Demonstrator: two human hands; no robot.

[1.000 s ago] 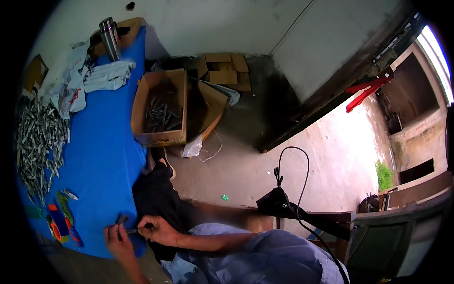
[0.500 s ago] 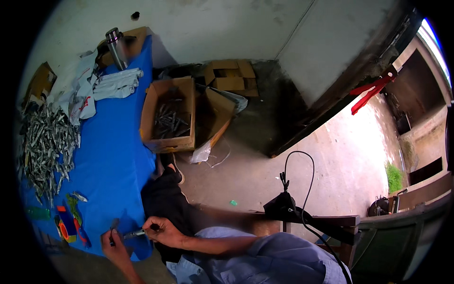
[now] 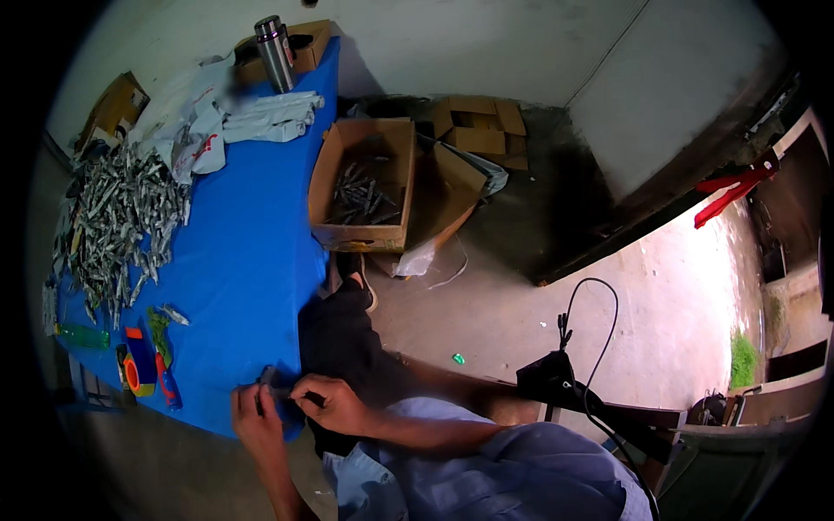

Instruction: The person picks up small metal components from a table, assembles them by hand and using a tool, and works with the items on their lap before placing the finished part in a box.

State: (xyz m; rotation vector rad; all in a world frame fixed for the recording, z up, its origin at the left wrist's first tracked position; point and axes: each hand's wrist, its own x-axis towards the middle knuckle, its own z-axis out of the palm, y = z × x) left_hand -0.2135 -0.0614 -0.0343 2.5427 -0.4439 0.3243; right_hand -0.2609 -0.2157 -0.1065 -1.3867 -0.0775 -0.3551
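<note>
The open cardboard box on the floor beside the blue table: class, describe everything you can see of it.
The cardboard box is brown, corrugated-looking and rectangular, standing upright on the concrete floor close against the edge of the blue table. Its top is open, with one flap folded out to the side away from the table. Inside lies a loose heap of small grey metal parts, covering the bottom without filling it. Pale plastic wrapping sits by its near corner. No hand touches it.

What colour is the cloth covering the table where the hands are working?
Bright blue: the table cloth shows best in the head view, the only one given.
</note>
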